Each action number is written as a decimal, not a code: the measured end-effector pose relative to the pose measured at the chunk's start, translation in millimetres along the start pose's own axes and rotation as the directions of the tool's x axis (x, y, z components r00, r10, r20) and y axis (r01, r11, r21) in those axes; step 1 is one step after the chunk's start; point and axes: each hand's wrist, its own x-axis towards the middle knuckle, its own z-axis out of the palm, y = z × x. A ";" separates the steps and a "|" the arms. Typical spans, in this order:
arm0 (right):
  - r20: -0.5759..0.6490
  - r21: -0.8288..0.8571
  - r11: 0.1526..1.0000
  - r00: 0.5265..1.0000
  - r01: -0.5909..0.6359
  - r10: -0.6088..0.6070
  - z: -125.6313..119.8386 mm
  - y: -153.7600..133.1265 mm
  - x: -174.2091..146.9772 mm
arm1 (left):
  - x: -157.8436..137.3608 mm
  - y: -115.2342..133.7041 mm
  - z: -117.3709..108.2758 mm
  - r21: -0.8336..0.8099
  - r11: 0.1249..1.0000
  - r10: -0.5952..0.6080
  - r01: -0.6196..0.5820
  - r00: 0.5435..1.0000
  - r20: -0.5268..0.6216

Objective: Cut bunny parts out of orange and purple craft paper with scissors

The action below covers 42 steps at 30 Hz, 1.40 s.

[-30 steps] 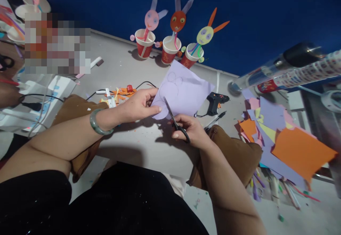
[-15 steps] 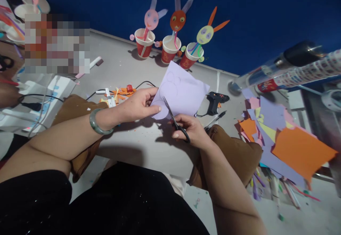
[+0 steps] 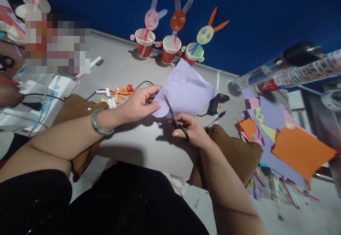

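While the left hand (image 3: 146, 103) pinches the purple paper (image 3: 193, 94) at its near left corner, we note the thumb flat on top beside a rounded edge and the fingers curled, partly hidden, behind. We see the sheet raised above the counter (image 3: 114, 59), on the near side of three red cups (image 3: 144, 51), with large and small circles drawn on it. The right hand (image 3: 188, 129) is closed around the handles of the scissors (image 3: 174, 119); one blade lies over the paper, but we cannot tell how far the blades are parted. The sheet overlaps the glue gun (image 3: 214, 106) in our view; we cannot tell whether they touch.

Handling, our judgement: light and flexible, probably not slippery, apt to sag along its unsupported far side and to crease or tear under a hard pinch. We favour a gentle hold at the margin near the blades, thumb on top, fingertips clear of the edges. We judge the scissors rigid, best held by the handle loops.
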 end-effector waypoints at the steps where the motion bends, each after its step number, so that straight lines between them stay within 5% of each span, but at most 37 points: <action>1: 0.005 -0.005 1.000 1.000 0.003 -0.003 -0.1 -0.1 0.1 | 0.0 -0.5 0.0 0.007 1.000 0.005 -0.005 1.000 0.002; 42: 0.010 -0.091 0.995 0.999 0.049 -0.049 1.5 -2.4 0.2 | -2.1 -0.1 2.1 0.037 0.996 -0.082 0.081 0.996 0.032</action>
